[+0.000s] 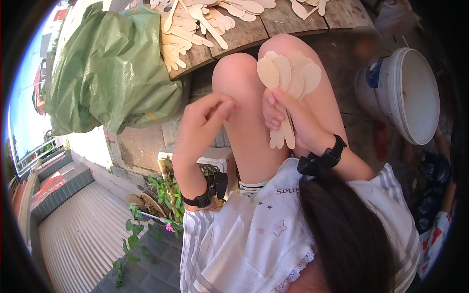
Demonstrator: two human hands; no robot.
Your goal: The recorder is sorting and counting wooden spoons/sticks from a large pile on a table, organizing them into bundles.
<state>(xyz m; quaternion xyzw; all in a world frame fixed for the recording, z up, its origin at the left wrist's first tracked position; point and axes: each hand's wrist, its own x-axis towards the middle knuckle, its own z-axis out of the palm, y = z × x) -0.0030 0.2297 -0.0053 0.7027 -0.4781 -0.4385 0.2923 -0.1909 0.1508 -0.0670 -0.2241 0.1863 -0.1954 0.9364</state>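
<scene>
1. We are gripping a fanned bunch of flat wooden spoons in our right hand, fingers closed around the handles just above the knees.
2. We are keeping our left hand empty, fingers loosely curled, resting against the left knee just beside the bunch.
3. The bunch is running lengthwise away from us, bowls pointing toward the table, where more loose spoons are lying beyond, near the green sack; the right hand sits nearer them.
</scene>
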